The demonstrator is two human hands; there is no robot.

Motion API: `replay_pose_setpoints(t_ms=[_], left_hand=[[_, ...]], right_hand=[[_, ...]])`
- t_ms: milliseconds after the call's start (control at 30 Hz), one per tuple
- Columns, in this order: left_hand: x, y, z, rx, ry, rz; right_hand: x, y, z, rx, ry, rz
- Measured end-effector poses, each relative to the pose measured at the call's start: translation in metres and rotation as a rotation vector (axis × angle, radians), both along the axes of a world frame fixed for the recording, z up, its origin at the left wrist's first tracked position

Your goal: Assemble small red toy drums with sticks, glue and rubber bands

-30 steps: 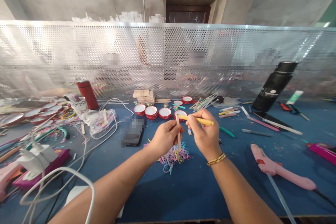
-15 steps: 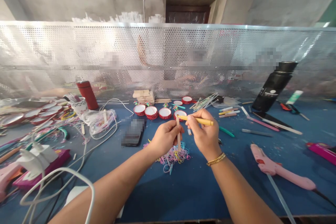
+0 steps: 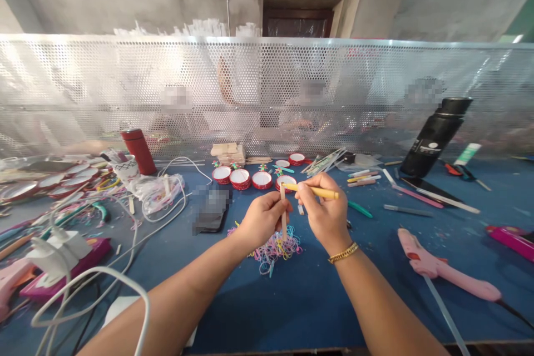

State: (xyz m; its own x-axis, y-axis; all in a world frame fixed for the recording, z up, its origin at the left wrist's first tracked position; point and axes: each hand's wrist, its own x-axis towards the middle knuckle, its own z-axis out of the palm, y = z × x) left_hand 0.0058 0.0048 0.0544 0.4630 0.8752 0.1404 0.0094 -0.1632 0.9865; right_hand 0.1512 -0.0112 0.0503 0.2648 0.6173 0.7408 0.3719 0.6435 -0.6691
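Observation:
My left hand [image 3: 261,218] is closed round a pale wooden stick [image 3: 284,217] held upright above the blue table. My right hand [image 3: 325,208] pinches a yellow stick [image 3: 319,191] that lies crosswise, its left end touching the top of the pale stick. Just below both hands lies a heap of small coloured rubber bands [image 3: 275,247]. A gold bracelet [image 3: 343,253] circles my right wrist.
A row of red-rimmed round caps [image 3: 250,178] stands behind my hands. A pink glue gun [image 3: 442,270] lies at the right, a black bottle [image 3: 436,136] behind it. Coloured sticks [image 3: 413,196], white cables [image 3: 104,275], a red flask [image 3: 138,150] and a perforated metal screen [image 3: 267,94] surround the area.

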Motion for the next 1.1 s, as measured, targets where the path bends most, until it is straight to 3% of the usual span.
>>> replay_pose_setpoints(t_ms=[1100], left_hand=[[-0.0014,-0.0004,0.0022,-0.002,-0.001,0.020]], right_hand=[[0.0015,-0.0003,-0.0003,-0.013,0.053,-0.009]])
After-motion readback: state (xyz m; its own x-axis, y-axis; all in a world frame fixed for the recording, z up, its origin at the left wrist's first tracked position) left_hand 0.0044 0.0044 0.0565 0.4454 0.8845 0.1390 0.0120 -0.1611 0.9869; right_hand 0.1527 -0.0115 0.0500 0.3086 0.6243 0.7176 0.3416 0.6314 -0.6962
